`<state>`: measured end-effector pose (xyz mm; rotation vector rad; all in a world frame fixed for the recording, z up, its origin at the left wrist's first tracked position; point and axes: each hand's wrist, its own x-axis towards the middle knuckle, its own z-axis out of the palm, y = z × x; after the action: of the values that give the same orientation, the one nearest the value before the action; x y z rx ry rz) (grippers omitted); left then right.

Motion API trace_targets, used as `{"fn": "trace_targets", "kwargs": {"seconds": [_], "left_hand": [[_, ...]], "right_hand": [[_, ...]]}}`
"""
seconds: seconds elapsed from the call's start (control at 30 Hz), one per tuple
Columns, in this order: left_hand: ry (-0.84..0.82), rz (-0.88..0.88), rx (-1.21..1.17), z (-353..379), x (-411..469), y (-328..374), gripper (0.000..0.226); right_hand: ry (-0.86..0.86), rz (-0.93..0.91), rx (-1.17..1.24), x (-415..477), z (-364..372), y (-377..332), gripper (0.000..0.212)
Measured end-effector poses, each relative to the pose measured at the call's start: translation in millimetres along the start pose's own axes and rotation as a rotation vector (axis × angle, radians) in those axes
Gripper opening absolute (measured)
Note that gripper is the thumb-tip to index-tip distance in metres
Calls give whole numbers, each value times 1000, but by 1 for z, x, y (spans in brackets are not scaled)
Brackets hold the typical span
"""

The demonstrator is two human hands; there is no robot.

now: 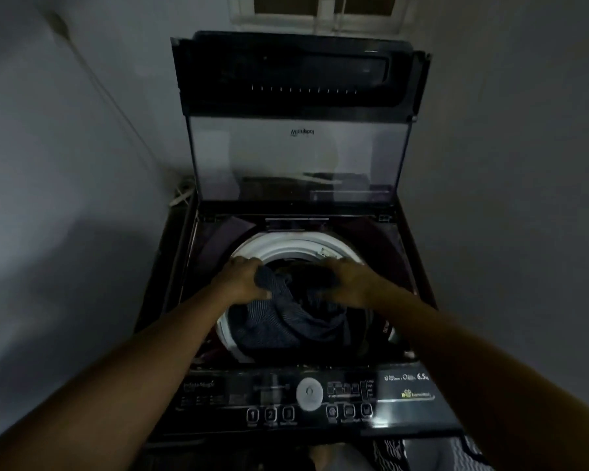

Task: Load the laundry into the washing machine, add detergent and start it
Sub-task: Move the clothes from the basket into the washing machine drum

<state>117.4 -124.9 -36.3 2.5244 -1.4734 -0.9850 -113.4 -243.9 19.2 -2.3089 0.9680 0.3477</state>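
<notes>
A dark top-loading washing machine (419, 396) stands in front of me with its lid (296, 154) raised upright. Its white drum rim (286, 243) rings an opening filled with dark laundry. A dark blue striped garment (272, 317) hangs over the near side of the drum. My left hand (244, 278) grips a fold of that garment at the drum's left edge. My right hand (346, 280) presses on a dark cloth (312, 277) at the right of the opening; the hand is blurred. No detergent is in view.
The control panel (306, 397) with a round white dial (309, 393) and several buttons runs along the machine's near edge. Grey walls close in on both sides. A window (323, 11) sits above the lid. Striped fabric (391, 453) lies at the bottom right.
</notes>
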Motion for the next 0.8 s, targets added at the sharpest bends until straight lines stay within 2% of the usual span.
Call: {"fn": "trace_targets", "kwargs": {"seconds": [0.1, 0.2, 0.33, 0.43, 0.5, 0.63, 0.73, 0.8], "left_hand": [[-177, -149, -6, 27, 17, 1, 128], [-271, -202, -57, 59, 32, 12, 141], [-241, -83, -180, 96, 52, 8, 146], [-91, 106, -8, 113, 64, 1, 142], [-58, 151, 37, 120, 75, 0, 142], [-156, 78, 122, 133, 103, -3, 142], [-236, 44, 184, 135, 128, -8, 127], [-247, 36, 173, 130, 140, -9, 111]], "right_hand": [[-237, -74, 6, 24, 41, 2, 83], [-420, -39, -131, 49, 80, 25, 84], [-417, 84, -245, 78, 99, 70, 70], [-403, 169, -256, 101, 100, 90, 61], [-474, 181, -267, 113, 102, 93, 58], [-508, 184, -271, 126, 111, 99, 61], [-502, 122, -297, 125, 96, 88, 51], [-388, 47, -366, 124, 86, 77, 63]]}}
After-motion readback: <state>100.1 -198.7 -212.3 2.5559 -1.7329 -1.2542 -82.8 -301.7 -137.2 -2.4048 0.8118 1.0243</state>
